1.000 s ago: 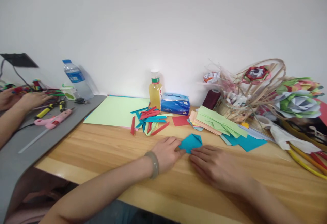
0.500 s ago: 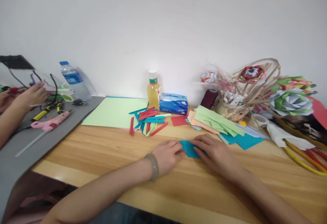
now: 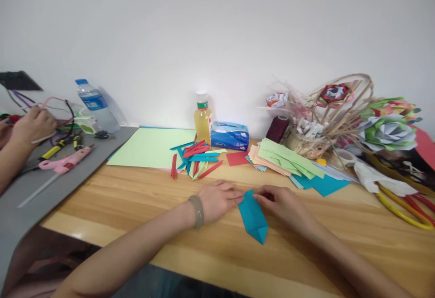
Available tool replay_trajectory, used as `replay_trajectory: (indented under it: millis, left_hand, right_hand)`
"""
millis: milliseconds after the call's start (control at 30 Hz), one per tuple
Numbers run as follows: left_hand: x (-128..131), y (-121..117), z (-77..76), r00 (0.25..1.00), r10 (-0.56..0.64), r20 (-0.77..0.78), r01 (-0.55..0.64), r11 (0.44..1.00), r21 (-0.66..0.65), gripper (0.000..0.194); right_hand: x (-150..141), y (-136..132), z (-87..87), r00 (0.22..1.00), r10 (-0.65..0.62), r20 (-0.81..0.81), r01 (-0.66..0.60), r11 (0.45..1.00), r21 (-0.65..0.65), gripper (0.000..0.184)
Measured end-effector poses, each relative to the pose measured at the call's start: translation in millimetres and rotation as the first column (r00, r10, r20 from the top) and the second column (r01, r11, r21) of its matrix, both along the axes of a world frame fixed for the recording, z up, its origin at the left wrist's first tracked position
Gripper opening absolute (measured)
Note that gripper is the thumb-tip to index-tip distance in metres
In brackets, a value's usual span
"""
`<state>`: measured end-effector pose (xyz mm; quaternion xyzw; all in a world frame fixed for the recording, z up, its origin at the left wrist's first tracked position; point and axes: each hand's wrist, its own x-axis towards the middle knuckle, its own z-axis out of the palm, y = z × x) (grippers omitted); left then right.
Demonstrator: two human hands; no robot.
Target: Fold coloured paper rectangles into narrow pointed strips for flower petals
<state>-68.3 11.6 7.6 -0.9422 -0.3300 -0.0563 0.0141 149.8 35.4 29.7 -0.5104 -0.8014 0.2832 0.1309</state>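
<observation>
Blue paper [image 3: 253,218] turned, right hand [image 3: 284,203] at corner

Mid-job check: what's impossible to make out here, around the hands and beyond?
All in the head view:
Underside of the blue folded paper: hidden by its upper face.
Curled fingertips of the right hand: partly hidden by its knuckles.
Co-worker's farther hand: cut off by the left edge.
Small print on the yellow-drink bottle: too small.
Red sheet: cut off by the right edge.
</observation>
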Motion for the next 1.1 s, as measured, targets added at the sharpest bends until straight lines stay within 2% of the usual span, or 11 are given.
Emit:
replay_trajectory:
  millis: [167, 300, 433, 600, 767, 1100]
  left_hand:
    - [0, 2, -0.5, 1.0, 0.0, -0.017, 0.0, 1.0, -0.004, 0.034]
    - [0, 2, 0.9, 1.0, 0.011, -0.002, -0.011, 0.999, 0.05, 0.03]
    - [6, -1, 4.0, 0.991, 0.114, 0.074, -0.121, 0.988, 0.1, 0.027]
    - [15, -7, 6.6, 0.978, 0.172, 0.121, -0.178, 0.983, 0.041, 0.026]
    - [18, -6, 5.7, 0.974, 0.194, 0.113, -0.199, 0.98, 0.028, 0.023]
    - [19, -3, -3.0, 0.978, 0.147, 0.151, -0.163, 0.981, 0.101, 0.026]
  right_hand:
    - [-10, -3, -6.1, 0.998, -0.054, 0.026, 0.052, 0.998, 0.045, 0.017]
    - [-11, -6, -11.9, 0.996, -0.049, 0.078, 0.035, 0.985, 0.168, 0.016]
    - [-7, -7, -18.5, 0.996, 0.064, 0.06, -0.081, 0.937, 0.341, 0.02]
    - [2, -3, -26.8, 0.964, 0.265, 0.026, -0.248, 0.858, 0.45, 0.025]
    - [5, -2, -29.2, 0.94, 0.338, 0.042, -0.315, 0.817, 0.483, 0.028]
    - [4, -9, -18.6, 0.885, 0.396, 0.246, -0.466, 0.736, 0.49, 0.024]
